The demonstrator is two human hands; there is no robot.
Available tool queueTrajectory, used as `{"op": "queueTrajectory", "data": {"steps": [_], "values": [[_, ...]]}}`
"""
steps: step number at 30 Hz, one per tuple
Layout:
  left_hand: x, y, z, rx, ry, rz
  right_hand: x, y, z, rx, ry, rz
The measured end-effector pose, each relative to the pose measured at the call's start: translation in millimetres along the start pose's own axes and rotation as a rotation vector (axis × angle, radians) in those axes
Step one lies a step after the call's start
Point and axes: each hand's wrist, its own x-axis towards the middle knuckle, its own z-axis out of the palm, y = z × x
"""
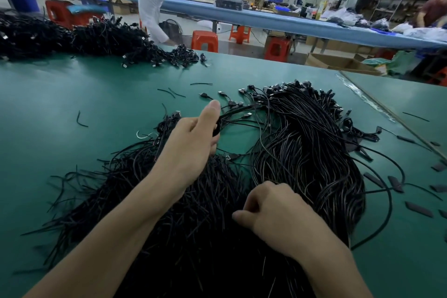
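Cardboard box (338,64) on floor beyond green table (60,94), open, contents n/v. Black cable pile (302,152) mid-table; L hand (191,143) grips a cable bunch (219,126) at pile's far edge; R hand (275,213) curled on near strands, hold unclear. 2nd cable heap (96,36) far left; loose black tabs (418,209) right

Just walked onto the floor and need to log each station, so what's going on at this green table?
A person is working through black USB cables. The left hand grips a small bunch of cables drawn from the big cable pile on the green table. The right hand sits curled on the pile, nearer the body; whether it holds strands is unclear. A second pile lies far left.
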Motion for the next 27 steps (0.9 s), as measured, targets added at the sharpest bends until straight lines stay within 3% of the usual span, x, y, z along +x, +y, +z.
{"op": "queueTrajectory", "data": {"steps": [3, 8, 14, 16, 21, 23, 27], "values": [[1, -1, -1, -0.016, 0.018, -0.001, 0, -5, 5, -0.055, 0.005, -0.031], [0, 1, 0, -0.127, 0.047, -0.006, -1, -6, 0, 0.081, -0.027, 0.012], [-3, 3, 2, -0.102, 0.047, -0.006, -12, 1, -20, 0.093, 0.008, 0.002], [-5, 5, 1, -0.075, 0.007, -0.031, -16, 7, -29, 0.133, 0.082, 0.007], [-13, 10, 7, 0.032, -0.222, -0.003, -17, 8, -40, 0.49, 0.541, -0.16], [-16, 9, 12, 0.041, -0.33, 0.039, -16, 0, -37, 0.593, 0.605, -0.262], [-16, 7, 13, -0.059, -0.354, 0.053, -17, -7, -34, 0.656, 0.574, -0.44]]}}
